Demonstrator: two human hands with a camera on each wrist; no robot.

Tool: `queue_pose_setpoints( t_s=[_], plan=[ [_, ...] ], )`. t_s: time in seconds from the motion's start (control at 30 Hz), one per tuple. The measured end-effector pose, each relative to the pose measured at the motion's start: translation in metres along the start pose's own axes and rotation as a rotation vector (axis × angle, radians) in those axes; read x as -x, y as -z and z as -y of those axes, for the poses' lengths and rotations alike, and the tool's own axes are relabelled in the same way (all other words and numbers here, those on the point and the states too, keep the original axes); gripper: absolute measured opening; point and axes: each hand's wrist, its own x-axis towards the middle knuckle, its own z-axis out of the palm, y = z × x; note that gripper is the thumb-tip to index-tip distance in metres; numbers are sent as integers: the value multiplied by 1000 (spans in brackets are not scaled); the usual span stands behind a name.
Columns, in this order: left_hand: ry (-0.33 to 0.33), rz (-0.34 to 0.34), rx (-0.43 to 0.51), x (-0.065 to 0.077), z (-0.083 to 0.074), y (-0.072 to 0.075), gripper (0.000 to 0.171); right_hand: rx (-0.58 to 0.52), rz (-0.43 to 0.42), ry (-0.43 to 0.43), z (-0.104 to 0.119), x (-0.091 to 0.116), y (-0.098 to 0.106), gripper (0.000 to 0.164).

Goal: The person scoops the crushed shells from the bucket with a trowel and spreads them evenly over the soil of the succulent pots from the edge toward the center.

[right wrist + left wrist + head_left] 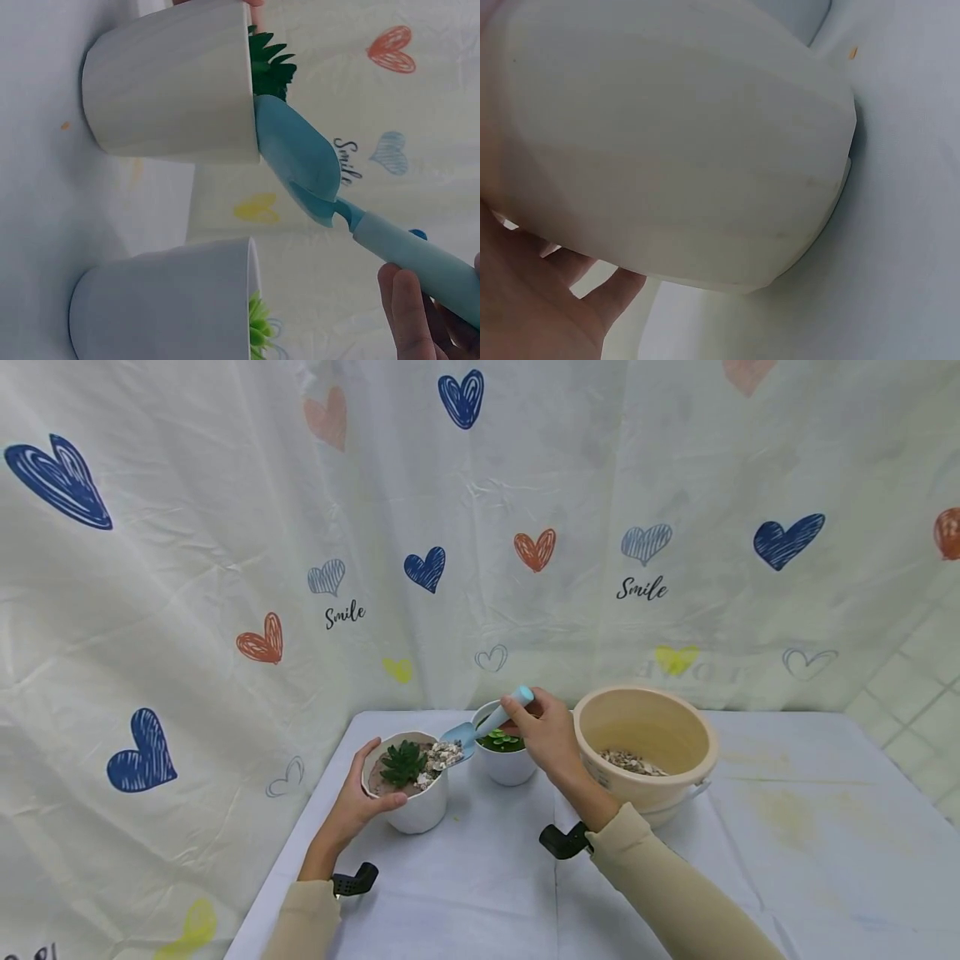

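My left hand [358,800] grips the near-left side of a white pot [417,810], thumb over the front rim and fingers along the far side. Inside the pot a dark green succulent [403,763] stands in soil, with pale gravel [442,755] heaped on its right. In my right hand [546,732] is the handle of a light blue trowel [300,154], its blade tilted down at the pot's right rim. The left wrist view is filled by the pot's faceted side [675,150], with fingers [619,296] against it.
A second white pot [507,768] with a light green succulent [501,741] stands behind the trowel. To the right, a beige bucket [643,710] holds loose gravel [632,762] at its bottom. A white cloth [487,893] covers the table; a heart-print curtain [480,510] hangs behind.
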Motion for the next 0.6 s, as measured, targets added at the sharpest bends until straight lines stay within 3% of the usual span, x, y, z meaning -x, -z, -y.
queue_pose_setpoints(
  t_s=[0.33,0.6],
  plan=[
    [14,47,39,0,2,4,109,38,-9,-6,3,1,-1,33],
    [-16,77,72,-3,4,6,107,55,-19,14,4,1,-1,32]
  ],
)
